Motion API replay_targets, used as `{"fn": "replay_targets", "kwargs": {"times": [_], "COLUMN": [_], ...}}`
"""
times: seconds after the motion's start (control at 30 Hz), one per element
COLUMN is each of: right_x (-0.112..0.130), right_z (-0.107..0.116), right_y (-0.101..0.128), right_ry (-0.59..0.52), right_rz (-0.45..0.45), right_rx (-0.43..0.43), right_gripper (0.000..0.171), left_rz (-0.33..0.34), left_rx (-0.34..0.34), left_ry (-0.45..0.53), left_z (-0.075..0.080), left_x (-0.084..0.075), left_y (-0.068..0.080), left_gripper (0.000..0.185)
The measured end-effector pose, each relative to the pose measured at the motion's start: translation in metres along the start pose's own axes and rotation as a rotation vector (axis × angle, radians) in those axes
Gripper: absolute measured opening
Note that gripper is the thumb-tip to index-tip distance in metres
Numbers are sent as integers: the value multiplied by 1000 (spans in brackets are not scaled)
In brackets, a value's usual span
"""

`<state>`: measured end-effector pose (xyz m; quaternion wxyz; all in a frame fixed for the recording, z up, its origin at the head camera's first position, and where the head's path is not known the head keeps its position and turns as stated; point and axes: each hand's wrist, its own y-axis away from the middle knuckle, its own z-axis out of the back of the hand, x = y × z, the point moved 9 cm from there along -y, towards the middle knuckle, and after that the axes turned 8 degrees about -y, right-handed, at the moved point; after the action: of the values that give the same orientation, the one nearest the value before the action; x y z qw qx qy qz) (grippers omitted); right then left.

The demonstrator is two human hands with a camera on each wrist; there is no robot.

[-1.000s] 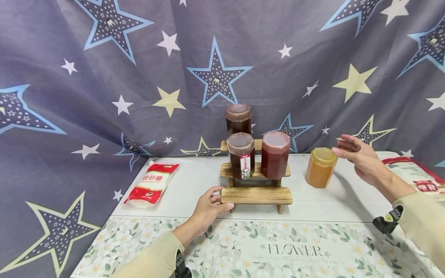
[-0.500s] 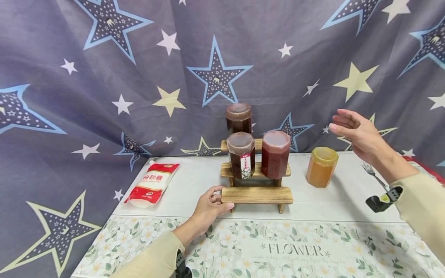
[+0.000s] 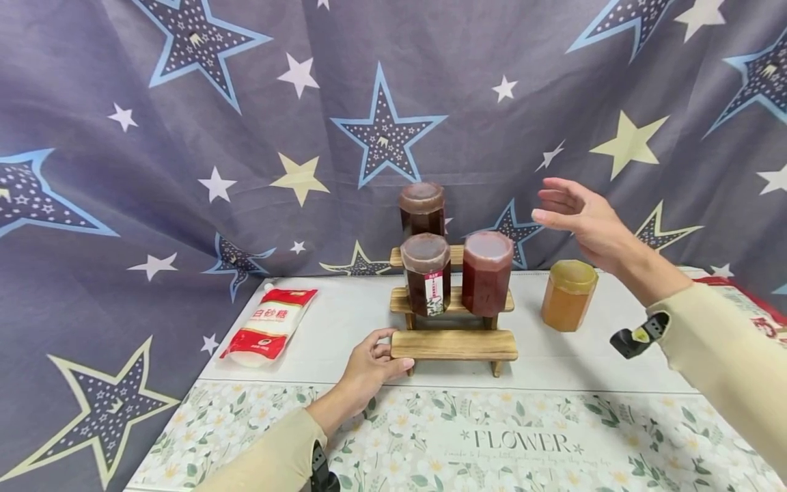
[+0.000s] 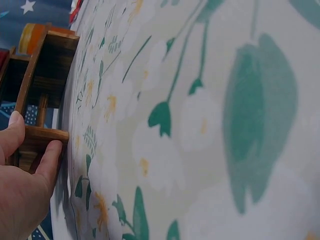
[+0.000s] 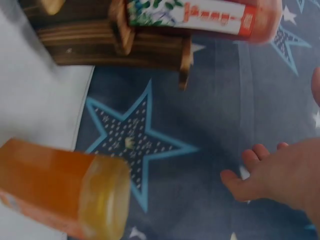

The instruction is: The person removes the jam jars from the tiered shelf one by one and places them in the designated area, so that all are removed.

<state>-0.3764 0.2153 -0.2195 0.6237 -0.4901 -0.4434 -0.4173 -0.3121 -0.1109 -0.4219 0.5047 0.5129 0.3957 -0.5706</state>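
My left hand (image 3: 364, 369) grips the left end of the lowest tier of a wooden step stand (image 3: 455, 346), its thumb at the front. The left wrist view shows the fingers (image 4: 49, 162) on the stand's side piece. My right hand (image 3: 581, 217) is in the air right of the stand, holding nothing, its fingers loosely bent. On the middle tier stand a labelled dark jar (image 3: 426, 277) and a red jar (image 3: 487, 277). Another dark jar (image 3: 422, 208) sits on the top tier. Below my right hand, a jar of amber contents with a yellow lid (image 3: 568, 301) stands on the table.
A red and white bag with Chinese print (image 3: 268, 326) lies at the table's left. Another red and white bag (image 3: 747, 304) is at the right, partly behind my sleeve. A starry curtain (image 3: 246, 123) hangs behind; a floral cloth (image 3: 467, 444) covers the front.
My right hand has lifted from beside the amber jar, then moved left toward the stand. My left hand keeps its grip, and the jars stay in place.
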Motion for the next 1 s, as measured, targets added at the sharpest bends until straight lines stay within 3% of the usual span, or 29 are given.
{"fn": "replay_targets", "kwargs": {"times": [0.53, 1.0], "right_x": [23, 37], "right_z": [-53, -78], "right_y": [-16, -35], "right_ry": [36, 108], "right_rz": [40, 53], "right_rx": [86, 118], "right_gripper": [77, 83], "left_rz": [2, -8], "left_rx": [-6, -1], "left_ry": [17, 16], "left_z": [1, 0], "left_x": [1, 1], "left_y": [0, 0], "left_gripper": [66, 66]}}
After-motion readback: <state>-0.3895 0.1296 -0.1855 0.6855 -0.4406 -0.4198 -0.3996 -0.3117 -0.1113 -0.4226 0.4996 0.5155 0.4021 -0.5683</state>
